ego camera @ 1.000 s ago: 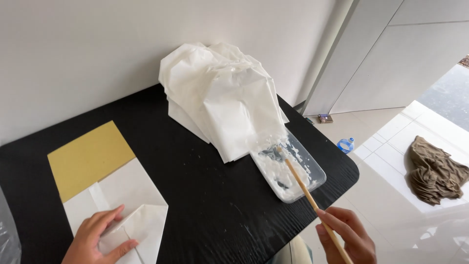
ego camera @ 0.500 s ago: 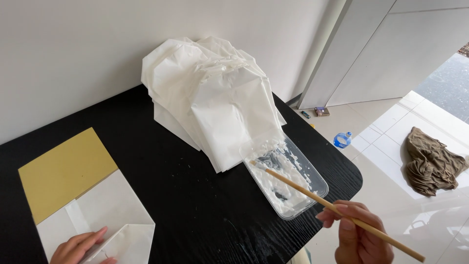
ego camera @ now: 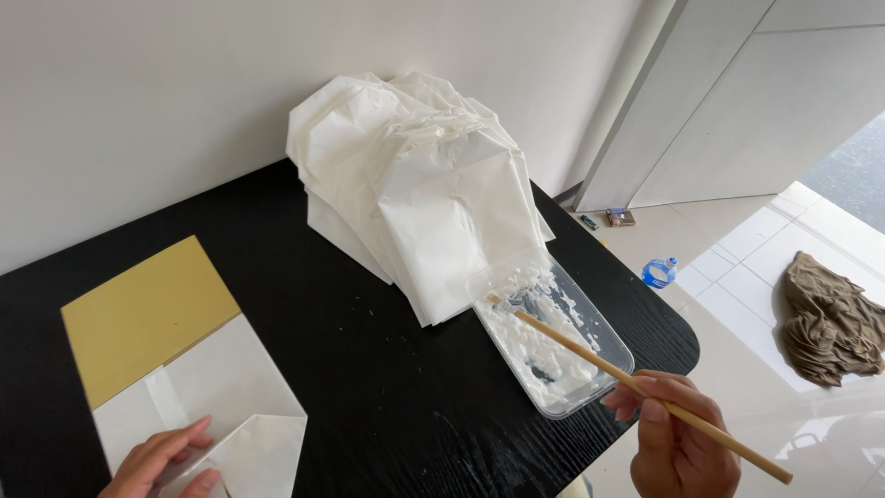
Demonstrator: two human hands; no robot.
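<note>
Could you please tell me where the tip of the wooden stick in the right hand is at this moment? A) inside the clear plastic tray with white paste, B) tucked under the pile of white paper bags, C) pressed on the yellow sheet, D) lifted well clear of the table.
A: the right hand holds the wooden stick slanted, its tip down in the clear plastic tray smeared with white paste.

The left hand [ego camera: 161, 461] lies flat, fingers spread, while the right hand [ego camera: 678, 443] pinches its grip shut.
</note>
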